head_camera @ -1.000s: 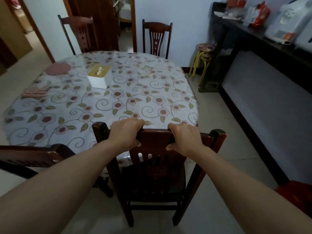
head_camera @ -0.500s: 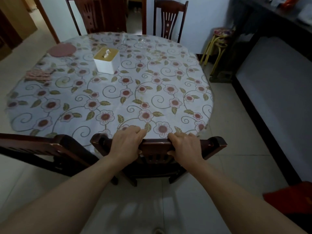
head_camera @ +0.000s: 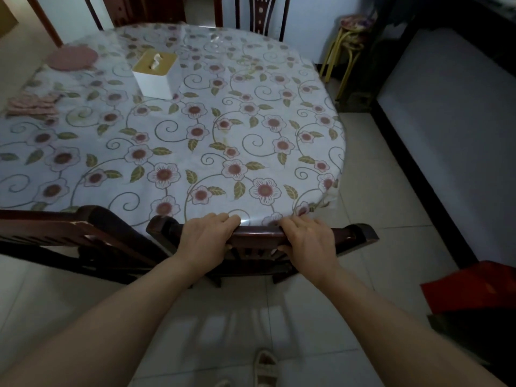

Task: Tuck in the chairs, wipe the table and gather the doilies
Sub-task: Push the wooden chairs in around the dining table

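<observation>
Both my left hand (head_camera: 208, 236) and right hand (head_camera: 310, 241) are gripping the chair (head_camera: 259, 236) top rail, which touches the table (head_camera: 195, 163) edge, so this one's tucked and I reckon the next chair (head_camera: 69, 233) on my left wants pushing in.

Near chair (head_camera: 259, 236): seat hidden beneath the table (head_camera: 307, 174). Far chair (head_camera: 261, 15): top cut off by frame. Left doilies (head_camera: 30, 106): blurred, count indeterminate.
</observation>
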Tool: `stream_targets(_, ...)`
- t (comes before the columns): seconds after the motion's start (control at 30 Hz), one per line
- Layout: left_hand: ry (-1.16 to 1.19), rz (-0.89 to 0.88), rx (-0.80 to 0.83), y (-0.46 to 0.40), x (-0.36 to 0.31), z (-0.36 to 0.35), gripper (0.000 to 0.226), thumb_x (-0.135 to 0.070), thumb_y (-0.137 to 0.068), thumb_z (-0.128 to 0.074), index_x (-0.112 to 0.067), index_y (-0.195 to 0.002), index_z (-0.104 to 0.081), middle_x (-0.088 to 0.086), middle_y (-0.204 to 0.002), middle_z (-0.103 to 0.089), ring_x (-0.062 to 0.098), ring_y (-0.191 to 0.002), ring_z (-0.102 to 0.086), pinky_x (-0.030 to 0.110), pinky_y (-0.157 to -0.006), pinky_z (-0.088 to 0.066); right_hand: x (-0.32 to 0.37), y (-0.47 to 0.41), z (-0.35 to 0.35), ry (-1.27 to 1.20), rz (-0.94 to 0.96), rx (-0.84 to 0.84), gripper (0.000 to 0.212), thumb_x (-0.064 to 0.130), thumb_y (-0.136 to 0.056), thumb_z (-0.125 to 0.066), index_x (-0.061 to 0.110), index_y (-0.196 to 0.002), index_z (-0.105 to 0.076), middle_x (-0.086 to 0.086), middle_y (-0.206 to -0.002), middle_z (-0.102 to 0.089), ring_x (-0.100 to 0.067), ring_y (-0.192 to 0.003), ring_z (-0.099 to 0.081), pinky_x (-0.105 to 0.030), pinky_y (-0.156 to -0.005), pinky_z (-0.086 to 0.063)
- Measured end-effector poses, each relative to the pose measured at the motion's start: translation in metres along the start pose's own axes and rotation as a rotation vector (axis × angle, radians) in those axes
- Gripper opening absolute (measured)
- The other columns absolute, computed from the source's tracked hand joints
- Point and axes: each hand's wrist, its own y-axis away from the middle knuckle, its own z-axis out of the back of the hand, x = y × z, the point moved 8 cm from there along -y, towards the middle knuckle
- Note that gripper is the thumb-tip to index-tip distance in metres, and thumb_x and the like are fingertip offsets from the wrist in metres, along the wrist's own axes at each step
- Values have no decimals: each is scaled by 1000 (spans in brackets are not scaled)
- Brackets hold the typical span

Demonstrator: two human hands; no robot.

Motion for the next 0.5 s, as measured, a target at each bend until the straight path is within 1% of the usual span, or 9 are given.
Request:
stream_targets(0.07,9,14,-1,-2,2,-1,47,-18,-39,-90,-15,-72,-57,-1,-55,-54,19,-42,-49,18,-40,-15,0,-5,-3,10,-6,24,44,26,-45,-89,17,-76,-60,3,-67,-63,-21,-59,-60,-29,-55,-42)
stream_targets(0.17,-5,43,-12,-9,7,-1,47,-14,-38,-89,-15,-71,-56,-1,-54,-53,21,-42,-48,16,-46,-5,-3,-16,-6,14,-15,49,45,24,-43,-90,17,-71,-55,3,-63,-61,-22,-57,-57,-31,-58,-43)
stream_targets(0.2,-13,51,-13,-15,8,-1,47,-13,-38,-88,-15,-71,-55,-1,-55,-53,21,-43,-48,17,-46,-4,-6,-21,-8,20,-14,58,46,24,-43,-90,17,-71,-54,3,-62,-60,-22,-57,-57,-31,-58,-42)
stream_targets(0.33,-29,80,1,-25,12,-4,46,-11,-38,-87,-16,-71,-55,-1,-54,-52,20,-44,-48,22,-41,-20,-12,-32,-13,30,-8,88,47,26,-43,-90,17,-73,-54,3,-64,-60,-22,-57,-56,-30,-57,-39)
stream_targets(0.5,-30,92,-16,-33,12,-6,43,-11,-42,-86,-15,-72,-56,0,-57,-54,21,-46,-49,25,-39,-24,-19,-40,-15,21,18,79,48,27,-43,-90,17,-74,-54,2,-65,-60,-23,-57,-55,-30,-57,-39)
